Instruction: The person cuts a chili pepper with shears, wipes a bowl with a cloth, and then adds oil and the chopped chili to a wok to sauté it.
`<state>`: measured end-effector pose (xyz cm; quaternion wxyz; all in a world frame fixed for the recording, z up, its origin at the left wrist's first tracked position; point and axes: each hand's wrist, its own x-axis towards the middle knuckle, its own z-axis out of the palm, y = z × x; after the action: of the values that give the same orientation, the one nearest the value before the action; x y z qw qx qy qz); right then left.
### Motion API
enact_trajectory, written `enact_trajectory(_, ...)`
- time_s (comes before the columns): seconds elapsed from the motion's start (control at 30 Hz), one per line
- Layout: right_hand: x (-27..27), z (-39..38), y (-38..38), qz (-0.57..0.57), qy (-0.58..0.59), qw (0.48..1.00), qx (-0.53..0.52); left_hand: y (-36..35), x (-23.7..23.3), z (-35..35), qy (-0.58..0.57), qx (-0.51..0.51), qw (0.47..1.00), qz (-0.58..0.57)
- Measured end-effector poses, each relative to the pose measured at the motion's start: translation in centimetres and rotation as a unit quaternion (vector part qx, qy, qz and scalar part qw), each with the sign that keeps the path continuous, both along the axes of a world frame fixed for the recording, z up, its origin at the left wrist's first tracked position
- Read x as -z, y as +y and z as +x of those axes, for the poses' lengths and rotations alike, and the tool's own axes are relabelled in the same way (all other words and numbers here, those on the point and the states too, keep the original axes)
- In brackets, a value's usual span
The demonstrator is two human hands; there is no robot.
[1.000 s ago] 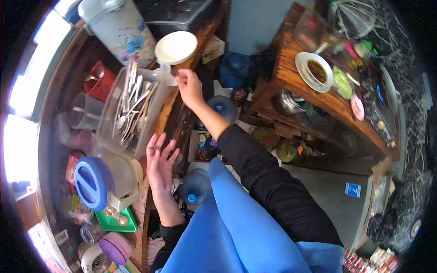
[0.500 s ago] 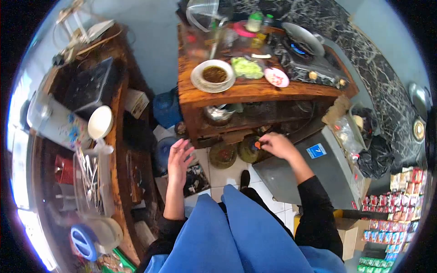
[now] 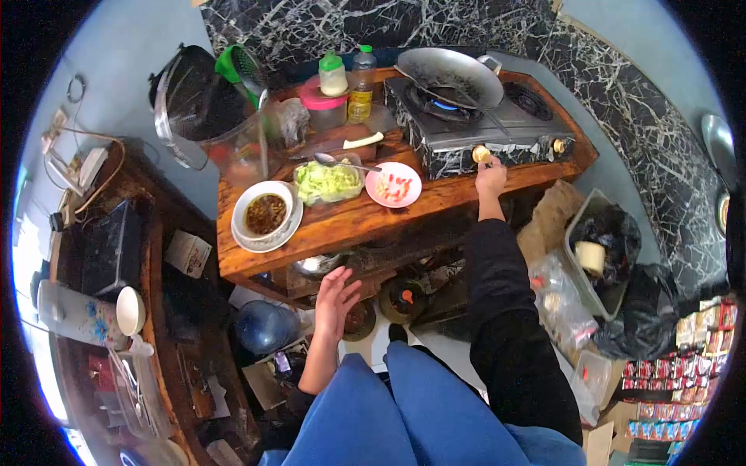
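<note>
My right hand (image 3: 490, 175) reaches to the front of the gas stove (image 3: 466, 128) and its fingers grip the pale stove knob (image 3: 481, 154). A grey wok (image 3: 448, 70) sits on the left burner, where a blue flame shows. My left hand (image 3: 336, 300) hangs open in the air below the wooden table's front edge (image 3: 342, 229), holding nothing. On the table lie a bowl of dark sauce on a plate (image 3: 265, 213), a dish of shredded cabbage (image 3: 328, 182) with a spoon, and a pink plate of red pieces (image 3: 394, 185).
Bottles and a pink-lidded jar (image 3: 326, 97) stand behind the dishes, with a clear tub (image 3: 203, 109) at the left. A blue water jug (image 3: 264, 326) and pots sit on the floor. A side shelf with a white bowl (image 3: 130, 310) runs along the left. Bags and a bin (image 3: 598, 256) lie right.
My view has swung from the left shelf to the stove table. My right hand rose from the floor pots to the stove knob. My left hand stayed open.
</note>
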<state>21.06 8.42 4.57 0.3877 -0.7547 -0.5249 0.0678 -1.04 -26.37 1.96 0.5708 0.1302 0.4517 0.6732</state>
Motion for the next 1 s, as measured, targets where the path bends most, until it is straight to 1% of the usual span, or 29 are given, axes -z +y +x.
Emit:
enact_trajectory(0.03, 0.3, 0.1, 1.1, -0.001, -0.009, 1.000, -0.020, 1.1, 0.4, -0.1, -0.003, -0.001, 1.000, -0.005)
enact_trajectory(0.1, 2.0, 0.8, 2.7, 0.079, -0.037, 0.991, -0.097, 1.9, 1.3, -0.5, 0.001, -0.045, 0.999, 0.012)
enact_trajectory(0.17, 2.7, 1.3, 3.9, 0.078, -0.085, 0.990, -0.088, 2.0, 1.0, -0.8, 0.010, -0.082, 0.997, -0.009)
enact_trajectory(0.23, 4.1, 2.1, 4.5, 0.172, -0.111, 0.971, -0.121, 1.6, 2.9, -1.9, 0.024, -0.094, 0.995, 0.006)
enact_trajectory(0.3, 5.3, 2.8, 5.2, 0.231, -0.093, 0.957, -0.148, 1.2, 4.4, -2.9, 0.015, -0.110, 0.994, -0.008)
enact_trajectory(0.37, 4.1, 2.3, 4.0, 0.195, -0.104, 0.966, -0.134, 0.6, 5.9, -3.9, 0.021, -0.114, 0.993, -0.016)
enact_trajectory(0.43, 4.1, 2.7, 4.6, 0.175, -0.133, 0.968, -0.120, 0.1, 7.1, -4.7, 0.023, -0.121, 0.992, -0.017)
enact_trajectory(0.47, 3.7, 2.8, 4.7, 0.128, -0.152, 0.976, -0.092, 0.0, 7.2, -4.9, 0.020, -0.129, 0.991, -0.026)
enact_trajectory(0.5, 3.9, 2.7, 4.8, 0.158, -0.161, 0.971, -0.084, -0.2, 7.7, -5.1, 0.014, -0.133, 0.991, -0.026)
enact_trajectory(0.6, 4.0, 2.6, 5.0, 0.181, -0.130, 0.970, -0.092, -0.5, 8.2, -5.8, 0.029, -0.141, 0.989, -0.045)
enact_trajectory(0.67, 4.1, 2.9, 5.5, 0.144, -0.069, 0.982, -0.105, -0.5, 8.4, -6.0, 0.032, -0.137, 0.989, -0.047)
enact_trajectory(0.73, 4.0, 3.1, 5.3, 0.153, -0.079, 0.979, -0.107, -0.5, 8.9, -6.3, 0.037, -0.120, 0.991, -0.050)
enact_trajectory(0.8, 3.8, 2.8, 5.2, 0.162, -0.084, 0.977, -0.110, 0.0, 8.8, -6.4, 0.050, -0.101, 0.992, -0.048)
enact_trajectory(0.87, 3.4, 2.5, 4.8, 0.136, -0.080, 0.982, -0.100, 0.9, 8.0, -6.1, 0.065, -0.077, 0.994, -0.043)
enact_trajectory(1.0, 3.7, 2.8, 5.3, 0.129, -0.061, 0.985, -0.095, 2.5, 6.3, -5.8, 0.083, -0.037, 0.995, -0.038)
